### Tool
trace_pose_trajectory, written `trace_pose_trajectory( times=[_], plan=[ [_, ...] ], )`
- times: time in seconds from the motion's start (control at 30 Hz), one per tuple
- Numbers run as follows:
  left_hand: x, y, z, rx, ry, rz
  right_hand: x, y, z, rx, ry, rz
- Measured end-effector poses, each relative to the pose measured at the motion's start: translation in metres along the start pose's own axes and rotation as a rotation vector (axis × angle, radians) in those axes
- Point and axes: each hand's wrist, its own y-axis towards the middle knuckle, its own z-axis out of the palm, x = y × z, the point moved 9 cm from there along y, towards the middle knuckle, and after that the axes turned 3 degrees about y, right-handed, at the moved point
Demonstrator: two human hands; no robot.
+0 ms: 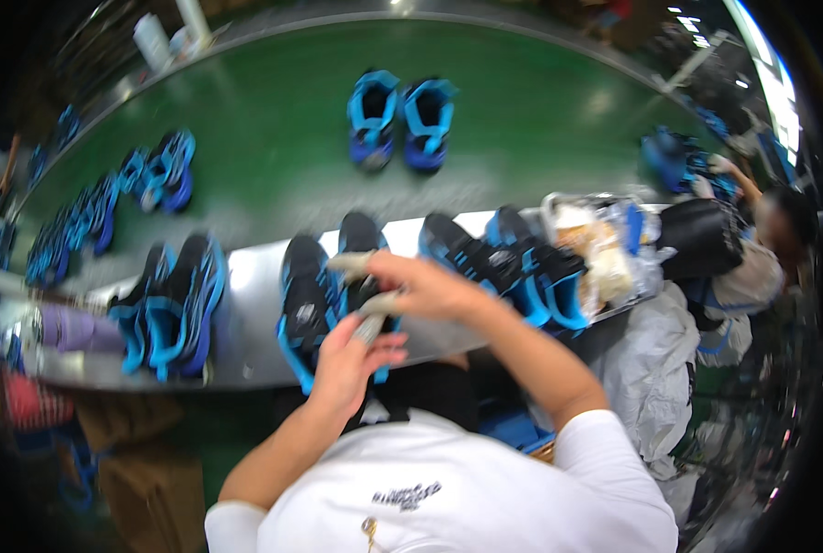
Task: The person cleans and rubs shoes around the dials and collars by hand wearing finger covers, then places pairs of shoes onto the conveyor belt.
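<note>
**Now both hands work at one black and blue shoe**

Clearly the left hand (351, 355) is closed around a small pale wad, maybe paper stuffing (372, 324), and it holds this just above the opening of a black and blue shoe (305, 304). The right hand (425, 288) is just beyond the left one; its fingers pinch another pale piece (351, 263) at the collar of the shoe's partner (361, 253), which lies touching the first shoe. The picture is blurred, so I cannot tell what exactly the pale material is.

I judge that the step in hand is putting or pulling the stuffing at the shoe mouth. The next move calls for a steady hold of the shoe with one hand while the other guides the wad, because the opening is narrow.

Both shoes lie on a silver tabletop (245, 276) directly under the hands. To the right of the right hand lies one more pair (513, 267), and to the left of the left hand another pair (171, 304), so three pairs on this tabletop. Beyond the hands runs a green conveyor belt (273, 157) with one blue pair (400, 118) in the middle and more pairs far left, too blurred to count. Far right, another person (762, 249) handles shoes.
</note>
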Motion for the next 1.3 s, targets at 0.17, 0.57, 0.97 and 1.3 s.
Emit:
trace_pose_trajectory(
  times=[0.17,0.57,0.97,1.3],
  plan=[
    [0.019,0.013,-0.011,0.031,-0.073,-0.152,-0.008,-0.001,0.005,-0.155,-0.190,0.082],
    [0.019,0.010,-0.015,-0.021,-0.042,-0.193,-0.002,-0.001,0.013,-0.116,-0.196,0.091],
    [0.019,0.008,-0.014,-0.070,-0.004,-0.224,-0.005,0.003,0.011,-0.021,0.108,0.121],
    [0.018,0.008,-0.013,-0.082,-0.028,-0.202,-0.005,0.004,0.015,0.059,0.125,0.104]
  ],
)
